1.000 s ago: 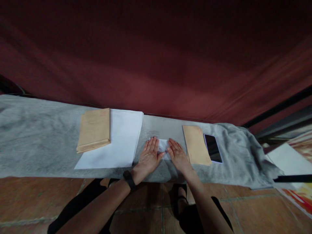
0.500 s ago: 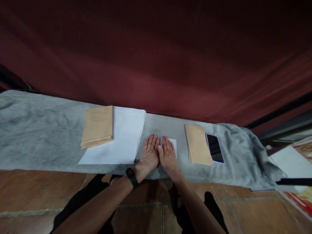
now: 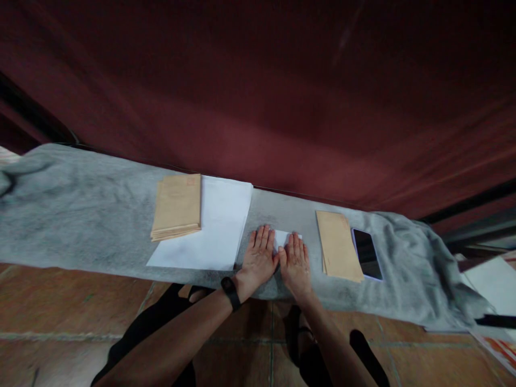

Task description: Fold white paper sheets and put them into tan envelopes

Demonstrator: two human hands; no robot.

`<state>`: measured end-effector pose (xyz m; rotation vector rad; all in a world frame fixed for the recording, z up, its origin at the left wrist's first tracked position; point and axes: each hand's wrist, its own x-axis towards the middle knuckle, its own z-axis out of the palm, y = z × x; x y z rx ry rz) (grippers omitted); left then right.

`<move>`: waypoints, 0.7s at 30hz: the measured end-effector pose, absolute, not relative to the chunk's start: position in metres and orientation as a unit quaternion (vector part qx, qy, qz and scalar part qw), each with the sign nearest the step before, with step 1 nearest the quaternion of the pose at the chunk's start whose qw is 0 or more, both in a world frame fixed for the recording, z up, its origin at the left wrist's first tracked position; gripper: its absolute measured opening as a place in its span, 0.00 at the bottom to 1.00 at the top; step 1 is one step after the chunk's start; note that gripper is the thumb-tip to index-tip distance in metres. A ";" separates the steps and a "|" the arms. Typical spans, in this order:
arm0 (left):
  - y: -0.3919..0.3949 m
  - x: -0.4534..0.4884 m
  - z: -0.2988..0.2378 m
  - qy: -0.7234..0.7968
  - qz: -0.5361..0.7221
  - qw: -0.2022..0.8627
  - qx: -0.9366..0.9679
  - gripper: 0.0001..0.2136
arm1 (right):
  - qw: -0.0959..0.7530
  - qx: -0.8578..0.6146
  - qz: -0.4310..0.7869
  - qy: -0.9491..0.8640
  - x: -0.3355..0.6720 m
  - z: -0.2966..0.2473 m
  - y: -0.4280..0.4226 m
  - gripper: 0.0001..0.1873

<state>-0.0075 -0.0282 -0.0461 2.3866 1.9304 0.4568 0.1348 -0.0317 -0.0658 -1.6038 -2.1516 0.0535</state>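
Note:
Both palms lie flat on a small folded sheet of white paper (image 3: 281, 237), which rests on the grey cloth. My left hand (image 3: 260, 257) presses on its left part, fingers stretched out and pointing away from me. On the right part lies my right hand (image 3: 295, 264), its fingers straight as well and the thumb angled toward the left hand. Most of the paper is hidden under the hands. To the left is a stack of larger white sheets (image 3: 221, 231), partly covered by a pile of brown envelopes (image 3: 177, 204). A few more brown envelopes (image 3: 339, 244) lie to the right.
A smartphone (image 3: 367, 254) lies beside the right-hand envelopes. The grey cloth (image 3: 88, 209) covers a long narrow surface, bunched up at its right end. Dark red fabric (image 3: 250, 118) hangs behind it. Brown floor tiles (image 3: 60, 312) show in front.
My hands have moved apart sideways on the folded paper, showing more of it between them. The whole view has shifted slightly, and the envelopes, sheets and phone stay where they lie.

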 end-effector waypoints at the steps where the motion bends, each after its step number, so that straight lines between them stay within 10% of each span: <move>1: -0.028 -0.008 -0.046 0.621 0.151 0.017 0.769 0.30 | 0.224 -0.586 0.018 -0.778 0.137 -0.066 -0.032 0.32; 21: 0.017 -0.032 -0.028 0.605 0.222 0.100 0.758 0.14 | 0.217 -0.630 0.050 -0.744 0.166 -0.065 -0.032 0.31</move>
